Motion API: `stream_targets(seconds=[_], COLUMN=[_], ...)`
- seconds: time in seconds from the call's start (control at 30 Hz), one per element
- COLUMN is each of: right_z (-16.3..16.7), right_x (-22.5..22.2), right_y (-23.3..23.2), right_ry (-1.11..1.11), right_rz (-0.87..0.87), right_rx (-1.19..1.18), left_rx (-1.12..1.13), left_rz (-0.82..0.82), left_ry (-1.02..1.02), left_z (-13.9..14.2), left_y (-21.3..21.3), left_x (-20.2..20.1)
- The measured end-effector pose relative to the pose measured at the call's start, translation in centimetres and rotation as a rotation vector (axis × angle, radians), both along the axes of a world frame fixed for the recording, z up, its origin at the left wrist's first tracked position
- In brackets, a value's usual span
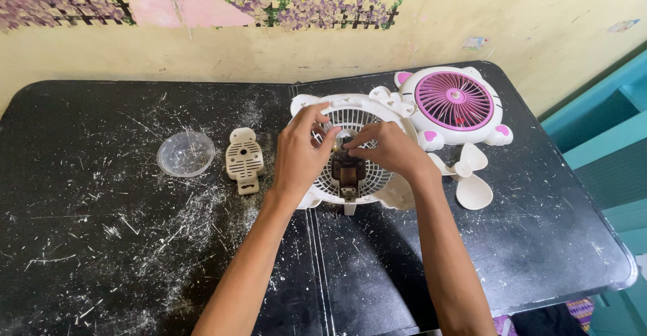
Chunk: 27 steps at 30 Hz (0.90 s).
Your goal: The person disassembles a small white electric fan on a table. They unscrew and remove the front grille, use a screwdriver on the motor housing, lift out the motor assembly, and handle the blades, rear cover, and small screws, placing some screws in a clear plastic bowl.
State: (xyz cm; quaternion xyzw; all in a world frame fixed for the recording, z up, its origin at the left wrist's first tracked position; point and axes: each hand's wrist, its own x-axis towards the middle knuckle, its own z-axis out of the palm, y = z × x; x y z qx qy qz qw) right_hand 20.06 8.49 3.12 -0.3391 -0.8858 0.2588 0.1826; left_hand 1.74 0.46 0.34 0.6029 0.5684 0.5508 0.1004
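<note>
A white plastic fan housing (350, 148) lay near the middle of the black surface (101, 241), its round grille of thin ribs facing up and rounded ear-like bumps along its upper edge. At the grille's centre sat a small dark motor block (348, 169), boxy and dull against the pale plastic.

Both hands met over that centre. The left hand (301, 155) came in from below with the wrist straight, thumb and forefinger arched upward and pinched at the hub just above the motor. The right hand (385, 148) reached across from the right side, knuckles up, its fingertips (352, 144) pressed together on the same small spot. Each grip was closed in a fine pinch on the hub; what tiny part lay between the fingers could not be told.

Just right of the housing lay a cream three-blade propeller (469, 176), smooth and spoon-shaped. Behind it rested the front cover (453, 105), white with a round pink slatted grille and pink oval patches. To the left sat a small beige vented back plate (244, 160), and beyond it a clear shallow round lid (186, 153). The surface was glossy black, scratched and flecked with white specks, with a seam down its middle. A yellowed wall (539, 19) with purple flower decoration stood behind.
</note>
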Motion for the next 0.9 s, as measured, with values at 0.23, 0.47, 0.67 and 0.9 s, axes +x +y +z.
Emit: stream_targets(seconds=[0.23,0.47,0.67,0.9], right_z=[1.5,2.3,3.1,3.8], right_x=[-0.9,-1.5,-2.0,-2.0], right_y=[-0.8,-1.2,-2.4,-3.2], right_ry=[0.13,0.332,0.238,0.299], right_rz=[-0.104,-0.06,-0.191,-0.165], right_rx=[-0.048,-0.051,-0.093,-0.038], left_rx=[-0.009,0.025,0.007,-0.029], left_rz=[-0.083,-0.218,-0.183,-0.281], left_ry=[-0.072,-0.196,-0.253,-0.236], left_z=[0.0,-1.3,-2.3,-1.9], left_y=[-0.1,0.4,1.1,0.8], left_x=[-0.5,-0.7,-0.1,-0.1])
